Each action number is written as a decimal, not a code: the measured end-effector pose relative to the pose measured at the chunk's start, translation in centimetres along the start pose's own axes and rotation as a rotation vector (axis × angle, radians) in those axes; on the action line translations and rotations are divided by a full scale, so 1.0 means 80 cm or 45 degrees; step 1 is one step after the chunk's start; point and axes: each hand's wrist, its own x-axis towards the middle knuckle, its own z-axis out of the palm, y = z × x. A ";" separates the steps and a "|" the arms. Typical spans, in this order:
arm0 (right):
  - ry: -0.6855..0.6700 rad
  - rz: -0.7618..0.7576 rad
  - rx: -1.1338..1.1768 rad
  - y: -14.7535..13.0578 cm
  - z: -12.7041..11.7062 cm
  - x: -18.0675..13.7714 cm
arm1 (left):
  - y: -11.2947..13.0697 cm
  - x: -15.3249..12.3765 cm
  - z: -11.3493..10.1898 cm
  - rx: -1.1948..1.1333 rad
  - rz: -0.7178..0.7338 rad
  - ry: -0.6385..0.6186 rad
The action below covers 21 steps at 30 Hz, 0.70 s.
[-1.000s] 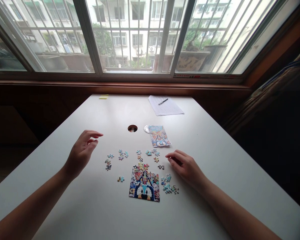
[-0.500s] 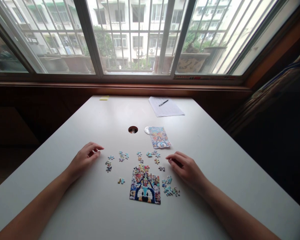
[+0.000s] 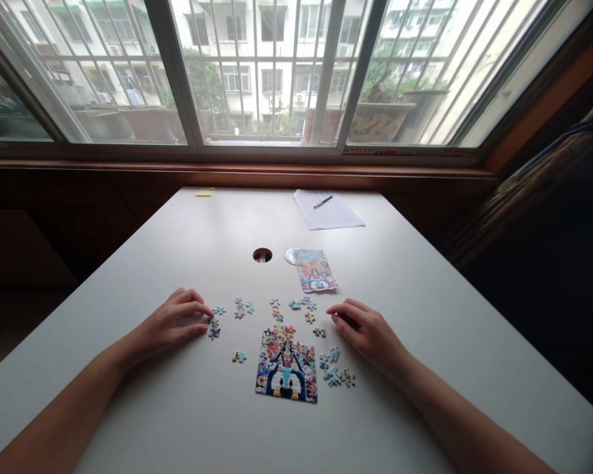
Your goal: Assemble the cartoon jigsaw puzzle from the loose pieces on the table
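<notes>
A partly assembled jigsaw puzzle (image 3: 287, 368) lies on the white table, showing a blue dog face below a crowd of small figures. Its top edge is uneven. My left hand (image 3: 185, 317) is at the left, thumb and forefinger apart, the fingertips at a small cluster of puzzle pieces (image 3: 214, 328). Whether they touch the pieces is hard to tell. My right hand (image 3: 360, 326) rests on the table right of the puzzle, fingers loosely curled and apart, holding nothing visible. Close to it lie a dark piece (image 3: 319, 332) and a group of light-blue pieces (image 3: 333, 375).
Several loose pieces (image 3: 240, 307) are spread above the puzzle. Beyond them lie a picture card (image 3: 316, 270) overlapping a round silver disc (image 3: 290, 256), a cable hole (image 3: 262, 255), paper sheets (image 3: 329, 214) with a pen (image 3: 323, 202), and yellow sticky notes (image 3: 205, 192). A barred window stands behind.
My left hand has shifted right and slightly toward me, to the left cluster of pieces, with its thumb and forefinger now spread. My right hand has barely moved.
</notes>
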 end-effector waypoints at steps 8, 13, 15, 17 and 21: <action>-0.012 -0.021 -0.009 0.000 0.000 0.001 | 0.007 0.002 -0.001 0.025 0.010 0.003; -0.020 -0.027 -0.012 0.001 0.000 0.001 | 0.007 0.002 -0.001 0.004 0.016 0.004; -0.023 -0.023 -0.015 0.002 0.000 0.000 | 0.007 0.002 -0.001 -0.001 0.020 0.004; -0.027 -0.019 -0.017 0.002 0.000 0.000 | 0.007 0.003 -0.001 -0.002 0.026 0.005; -0.024 -0.019 -0.026 0.002 0.000 0.001 | 0.007 0.003 0.000 0.001 0.019 0.011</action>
